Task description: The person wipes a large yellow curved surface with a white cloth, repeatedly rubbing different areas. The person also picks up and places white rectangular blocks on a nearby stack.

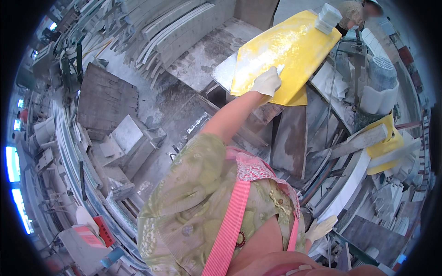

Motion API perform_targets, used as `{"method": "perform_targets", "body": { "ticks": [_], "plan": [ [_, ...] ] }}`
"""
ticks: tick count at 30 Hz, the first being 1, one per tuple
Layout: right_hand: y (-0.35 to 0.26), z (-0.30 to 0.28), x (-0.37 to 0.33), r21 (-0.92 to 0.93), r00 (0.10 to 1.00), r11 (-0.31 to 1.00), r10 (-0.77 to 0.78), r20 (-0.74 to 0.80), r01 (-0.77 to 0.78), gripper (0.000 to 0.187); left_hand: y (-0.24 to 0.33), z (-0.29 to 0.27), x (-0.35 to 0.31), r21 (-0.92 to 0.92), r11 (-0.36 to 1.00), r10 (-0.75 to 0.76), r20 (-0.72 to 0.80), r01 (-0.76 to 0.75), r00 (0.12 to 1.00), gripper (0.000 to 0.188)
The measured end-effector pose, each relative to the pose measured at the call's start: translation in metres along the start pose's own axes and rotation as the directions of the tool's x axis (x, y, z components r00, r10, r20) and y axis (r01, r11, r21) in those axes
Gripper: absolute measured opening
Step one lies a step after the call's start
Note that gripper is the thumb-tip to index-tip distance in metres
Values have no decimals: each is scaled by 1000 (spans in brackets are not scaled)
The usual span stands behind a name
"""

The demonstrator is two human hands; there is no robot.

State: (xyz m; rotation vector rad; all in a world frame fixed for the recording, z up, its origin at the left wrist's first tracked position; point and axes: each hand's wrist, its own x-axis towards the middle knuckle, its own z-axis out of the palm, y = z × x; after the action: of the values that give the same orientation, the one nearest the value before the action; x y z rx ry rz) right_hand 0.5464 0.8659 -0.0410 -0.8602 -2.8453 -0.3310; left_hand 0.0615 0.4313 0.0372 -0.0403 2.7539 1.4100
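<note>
My left hand (266, 82), in a pale glove, reaches far forward over a shiny wet yellow sheet (285, 48). Its fingers are closed, and a small white edge sticks out beside them; I cannot make out what it is. The sheet drapes over a light slab (224, 73) whose left corner shows. White blocks (328, 18) are stacked on the sheet's far right corner. Low on my right, my gloved right hand (321, 228) has its fingers spread, beside a long white curved strip (347, 184); whether it touches the strip is hard to tell.
Long stone strips (177, 34) are stacked at the far left. A dark slab (107, 96) and pale blocks (127, 133) stand to the left. Right of the sheet is a grey motor-like machine (382, 73). Another person's arm (351, 14) shows beyond the white blocks.
</note>
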Motion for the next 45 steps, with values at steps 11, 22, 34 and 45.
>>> {"method": "perform_targets", "body": {
  "ticks": [11,22,34,45],
  "plan": [
    [-19,-69,49,212,899,875,410,157,-436,58,-14,-29,21,21,999,-38,285,33,958,46],
    [-448,-106,193,934,973,-328,125,192,-142,39,-57,-24,59,-46,998,65,313,-53,948,54],
    [-535,-128,172,966,893,-253,-446,-67,-54,79,-59,-41,85,-45,980,-125,625,195,771,74],
    [-240,-77,136,734,943,642,51,-329,221,29,-39,-23,45,-215,971,149,215,-102,965,52]
  ]
}}
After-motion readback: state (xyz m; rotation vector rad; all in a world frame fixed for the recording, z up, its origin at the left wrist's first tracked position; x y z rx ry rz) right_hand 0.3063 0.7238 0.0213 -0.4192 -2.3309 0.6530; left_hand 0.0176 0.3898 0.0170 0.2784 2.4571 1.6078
